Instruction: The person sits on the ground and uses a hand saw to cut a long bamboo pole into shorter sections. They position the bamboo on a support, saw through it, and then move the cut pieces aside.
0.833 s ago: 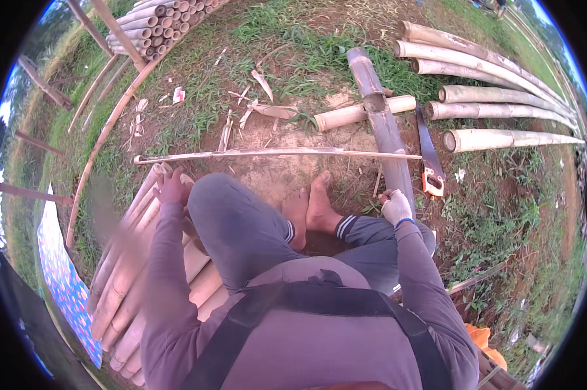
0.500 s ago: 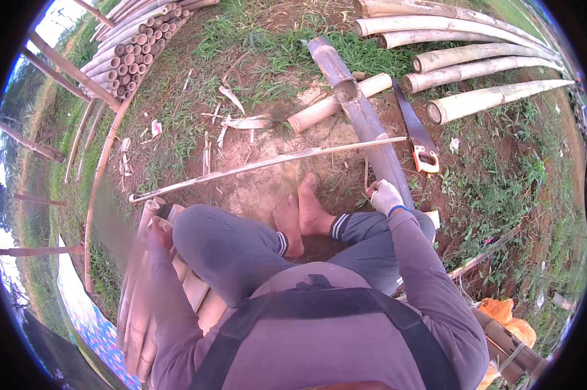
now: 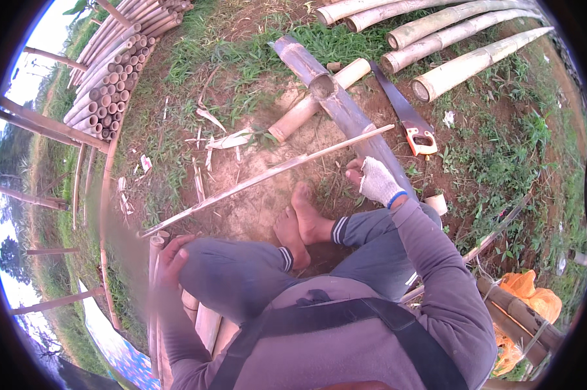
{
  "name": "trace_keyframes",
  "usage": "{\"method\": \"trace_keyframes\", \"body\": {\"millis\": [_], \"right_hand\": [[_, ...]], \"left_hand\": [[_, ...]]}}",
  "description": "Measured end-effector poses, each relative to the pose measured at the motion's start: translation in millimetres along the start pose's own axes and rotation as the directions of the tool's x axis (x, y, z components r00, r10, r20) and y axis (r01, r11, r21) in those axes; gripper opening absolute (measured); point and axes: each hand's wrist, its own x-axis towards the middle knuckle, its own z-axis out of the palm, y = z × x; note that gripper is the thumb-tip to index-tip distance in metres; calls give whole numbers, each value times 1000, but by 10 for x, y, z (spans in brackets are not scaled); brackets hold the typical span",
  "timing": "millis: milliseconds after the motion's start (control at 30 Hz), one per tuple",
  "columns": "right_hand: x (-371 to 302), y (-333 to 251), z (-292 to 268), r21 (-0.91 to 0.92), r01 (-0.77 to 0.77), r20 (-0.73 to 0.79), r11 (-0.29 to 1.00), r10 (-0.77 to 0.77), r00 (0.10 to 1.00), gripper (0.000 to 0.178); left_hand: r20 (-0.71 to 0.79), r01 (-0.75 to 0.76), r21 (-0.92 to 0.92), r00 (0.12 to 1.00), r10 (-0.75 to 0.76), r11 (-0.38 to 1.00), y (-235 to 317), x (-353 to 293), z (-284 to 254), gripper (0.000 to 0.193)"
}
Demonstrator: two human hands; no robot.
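A long, thin bamboo strip (image 3: 267,170) slants across the ground before me. Its right end lies over a thick, dark bamboo pole (image 3: 352,114), and its left end is near my left knee. My right hand (image 3: 374,182), in a white knit glove with bare fingertips, hovers beside the pole just below the strip. Its fingers are slightly bent and apart, with nothing visible in them. My left hand (image 3: 171,260) is beside my left knee, over upright-looking bamboo lengths (image 3: 155,244). Its fingers look stretched out, though a blur partly covers it.
A handsaw (image 3: 404,107) with an orange handle lies right of the pole. A pale bamboo piece (image 3: 293,120) crosses under the pole. Thick bamboo poles (image 3: 459,65) lie at far right; many stacked ones (image 3: 108,97) stand far left. An orange bag (image 3: 527,292) sits at lower right.
The strip slants more steeply, its left end lower. My right hand has lifted and moved forward and left, nearer the strip. My left fingers have straightened near the knee. The whole view has shifted.
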Motion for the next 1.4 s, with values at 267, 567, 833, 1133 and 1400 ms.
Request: {"method": "trace_keyframes", "body": {"millis": [267, 567, 833, 1133, 1400], "right_hand": [[1926, 711, -499, -189, 23, -272, 982, -75, 959, 30], [3904, 984, -385, -756, -93, -160, 648, -46, 986, 35], [4495, 687, -377, -740, -269, -88, 616, 308, 947, 35], [3669, 1037, -597, 287, -47, -446, 957, 177, 877, 49], [992, 137, -403, 1000, -24, 10, 18, 559, 829, 36]], "left_hand": [[-171, -120, 786, 901, 399, 606, 139, -2, 557, 61], [-238, 59, 810, 942, 236, 583, 242, 374, 509, 59], [-302, 299, 741, 948, -99, 601, 647, 775, 639, 55], [-89, 80, 784, 996, -16, 616, 186, 862, 208, 67], [71, -40, 977, 987, -143, 209, 275, 1010, 339, 66]]}}
